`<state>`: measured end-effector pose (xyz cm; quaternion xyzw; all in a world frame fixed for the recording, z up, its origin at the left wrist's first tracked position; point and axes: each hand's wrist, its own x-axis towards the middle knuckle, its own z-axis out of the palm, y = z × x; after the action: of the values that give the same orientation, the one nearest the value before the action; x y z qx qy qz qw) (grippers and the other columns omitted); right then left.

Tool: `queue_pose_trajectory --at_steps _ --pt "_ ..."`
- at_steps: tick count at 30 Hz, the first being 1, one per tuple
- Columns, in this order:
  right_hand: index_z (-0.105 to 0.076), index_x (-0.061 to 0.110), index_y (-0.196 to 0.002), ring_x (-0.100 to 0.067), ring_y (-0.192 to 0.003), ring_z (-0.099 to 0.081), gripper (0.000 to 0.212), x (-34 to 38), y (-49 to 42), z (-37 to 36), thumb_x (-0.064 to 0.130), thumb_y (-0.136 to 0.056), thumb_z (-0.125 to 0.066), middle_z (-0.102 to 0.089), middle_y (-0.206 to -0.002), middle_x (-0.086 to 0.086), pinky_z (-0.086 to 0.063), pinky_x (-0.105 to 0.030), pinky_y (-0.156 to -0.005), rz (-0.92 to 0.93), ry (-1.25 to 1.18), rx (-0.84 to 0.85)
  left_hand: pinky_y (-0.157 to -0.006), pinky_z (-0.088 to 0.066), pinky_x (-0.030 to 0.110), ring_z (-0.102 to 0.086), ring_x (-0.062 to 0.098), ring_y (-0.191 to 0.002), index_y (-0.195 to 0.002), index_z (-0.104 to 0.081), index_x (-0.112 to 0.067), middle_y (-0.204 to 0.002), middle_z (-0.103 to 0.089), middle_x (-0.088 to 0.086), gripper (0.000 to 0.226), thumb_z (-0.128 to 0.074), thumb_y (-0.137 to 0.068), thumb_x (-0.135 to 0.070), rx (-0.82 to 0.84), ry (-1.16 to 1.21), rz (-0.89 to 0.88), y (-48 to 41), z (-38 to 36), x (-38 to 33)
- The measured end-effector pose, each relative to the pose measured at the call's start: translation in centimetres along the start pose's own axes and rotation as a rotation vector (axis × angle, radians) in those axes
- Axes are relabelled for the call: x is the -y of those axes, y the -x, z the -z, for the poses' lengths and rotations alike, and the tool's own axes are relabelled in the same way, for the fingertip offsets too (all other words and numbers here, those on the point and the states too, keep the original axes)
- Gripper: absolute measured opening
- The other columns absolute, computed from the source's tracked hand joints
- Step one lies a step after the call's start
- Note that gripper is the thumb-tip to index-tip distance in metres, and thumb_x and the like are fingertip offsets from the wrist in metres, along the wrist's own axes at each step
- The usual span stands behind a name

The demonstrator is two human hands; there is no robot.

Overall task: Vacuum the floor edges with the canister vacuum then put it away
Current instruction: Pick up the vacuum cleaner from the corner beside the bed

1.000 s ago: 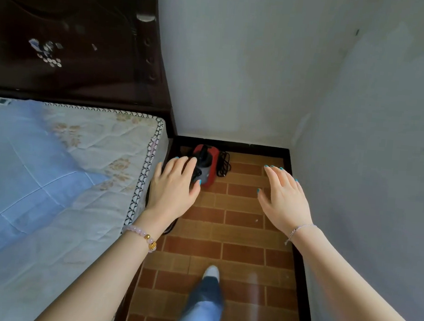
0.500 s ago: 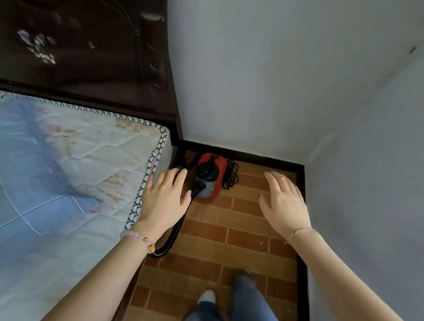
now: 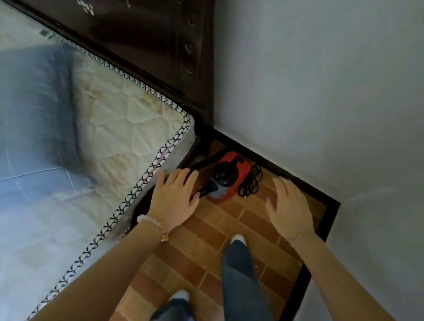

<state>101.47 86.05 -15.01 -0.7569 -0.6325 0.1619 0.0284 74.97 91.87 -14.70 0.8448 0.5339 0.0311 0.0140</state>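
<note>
1. I see the canister vacuum (image 3: 226, 178) sitting on the tiled floor (image 3: 214, 228), in the corner where the bed's dark headboard (image 3: 141, 24) meets the grey wall (image 3: 316, 92). Its body is red with a dark top, and it stands just beside the black skirting (image 3: 331, 218).
2. A black hose (image 3: 204, 192) leaves the near end of the vacuum and runs toward the mattress (image 3: 120, 136). A coiled black cord (image 3: 251, 183) lies on the tiles against the vacuum's right side.
3. My left hand (image 3: 174, 200) is held out palm down with the fingers straight and slightly spread, gripping nothing. It hangs over the gap between the mattress edge and the vacuum. It overlaps the hose in my view, and I cannot tell whether it touches it.
4. My right hand (image 3: 290, 210) is likewise flat and spread, palm down, holding nothing. It is to the right of the vacuum, apart from it, above the tiles near the skirting.
5. A beaded bracelet (image 3: 152, 222) is on the left wrist and a thin chain (image 3: 295, 237) on the right.
6. Below, two legs in blue jeans (image 3: 243, 279) show, with the right shoe (image 3: 238, 238) set ahead of the left shoe (image 3: 179, 295).
7. A blue sheet (image 3: 27, 129) covers part of the mattress.
</note>
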Motion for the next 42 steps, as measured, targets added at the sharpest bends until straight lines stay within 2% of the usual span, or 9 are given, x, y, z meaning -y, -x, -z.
queue_pose_trajectory --at_steps 2,5,11,19,29,31,34,36,42 --pt "-0.038 0.009 -0.143 -0.027 -0.138 -0.036 0.055 -1.5 -2.7 0.0 0.03 -0.094 -0.051 -0.042 -0.146 -0.011 -0.034 -0.044 -0.111 0.039 0.012 0.042 -0.091 -0.049 0.047 -0.062 0.029 -0.106 -0.12 -0.061 -0.009 -0.114 -0.066 0.009 0.05 -0.047 -0.082 -0.039 0.045 0.011 0.047 -2.0 -0.9 -1.3" --pt "-0.037 0.01 -0.144 -0.026 -0.138 -0.035 0.056 -3.3 -6.5 -0.3 0.029 -0.093 -0.051 -0.041 -0.147 -0.011 -0.034 -0.044 -0.112 0.092 0.016 0.084 -0.093 -0.048 0.05 -0.061 0.029 -0.109 -0.122 -0.06 -0.01 -0.117 -0.065 0.009 0.054 -0.04 -0.083 -0.042 0.12 0.032 0.131 -4.7 -2.3 -2.5" --pt "-0.037 0.012 -0.144 -0.022 -0.137 -0.037 0.055 -4.9 -12.7 -2.6 0.031 -0.094 -0.049 -0.043 -0.146 -0.008 -0.036 -0.042 -0.111 0.178 0.046 0.156 -0.09 -0.05 0.05 -0.062 0.029 -0.109 -0.121 -0.062 -0.011 -0.117 -0.065 0.009 0.055 -0.038 -0.084 -0.043 0.206 0.039 0.23 -7.9 -6.0 -2.6" --pt "-0.028 0.016 -0.148 -0.019 -0.142 -0.026 0.058 -6.9 -18.1 -9.2 0.035 -0.096 -0.044 -0.032 -0.152 -0.003 -0.026 -0.035 -0.115 0.203 0.077 0.269 -0.088 -0.05 0.047 -0.065 0.027 -0.1 -0.114 -0.064 -0.012 -0.109 -0.067 0.006 0.05 -0.039 -0.081 -0.041 0.242 0.07 0.228 -11.0 -12.9 -2.4" --pt "-0.033 0.016 -0.145 -0.02 -0.139 -0.031 0.057 -12.2 -22.1 -22.0 0.033 -0.093 -0.049 -0.037 -0.148 -0.004 -0.03 -0.038 -0.113 0.044 0.072 0.329 -0.082 -0.052 0.046 -0.066 0.031 -0.095 -0.111 -0.065 -0.008 -0.105 -0.068 0.009 0.05 -0.038 -0.08 -0.037 0.4 0.135 0.147 -14.4 -26.9 -2.3" --pt "-0.033 0.015 -0.145 -0.02 -0.138 -0.032 0.056 -13.6 -23.0 -25.2 0.032 -0.094 -0.049 -0.038 -0.148 -0.004 -0.03 -0.037 -0.112 -0.005 0.055 0.325 -0.083 -0.052 0.047 -0.064 0.029 -0.098 -0.114 -0.063 -0.011 -0.109 -0.067 0.007 0.046 -0.044 -0.083 -0.038 0.41 0.128 0.13 -14.9 -30.5 -2.4" --pt "-0.033 0.013 -0.145 -0.022 -0.137 -0.033 0.056 -15.9 -24.5 -30.5 0.029 -0.094 -0.05 -0.038 -0.147 -0.008 -0.029 -0.036 -0.112 -0.125 -0.053 0.347 -0.083 -0.051 0.046 -0.064 0.029 -0.098 -0.115 -0.063 -0.011 -0.111 -0.066 0.008 0.044 -0.059 -0.078 -0.036 0.39 0.131 0.094 -15.7 -36.1 -2.4" --pt "-0.035 0.011 -0.144 -0.025 -0.135 -0.035 0.055 -17.3 -25.7 -34.1 0.026 -0.094 -0.052 -0.039 -0.146 -0.01 -0.03 -0.034 -0.11 -0.224 -0.161 0.358 -0.084 -0.05 0.044 -0.064 0.03 -0.1 -0.118 -0.062 -0.011 -0.114 -0.066 0.009 0.049 -0.061 -0.076 -0.036 0.364 0.119 0.065 -16.7 -39.5 -2.4" --pt "-0.038 0.017 -0.142 -0.023 -0.13 -0.04 0.052 -20.5 -29.2 -43.0 0.024 -0.093 -0.052 -0.043 -0.142 -0.004 -0.035 -0.029 -0.101 -0.354 -0.339 0.372 -0.089 -0.048 0.047 -0.061 0.032 -0.107 -0.123 -0.058 -0.007 -0.12 -0.063 0.013 0.054 -0.04 -0.082 -0.037 0.216 0.079 -0.016 -19.8 -46.5 -2.8"
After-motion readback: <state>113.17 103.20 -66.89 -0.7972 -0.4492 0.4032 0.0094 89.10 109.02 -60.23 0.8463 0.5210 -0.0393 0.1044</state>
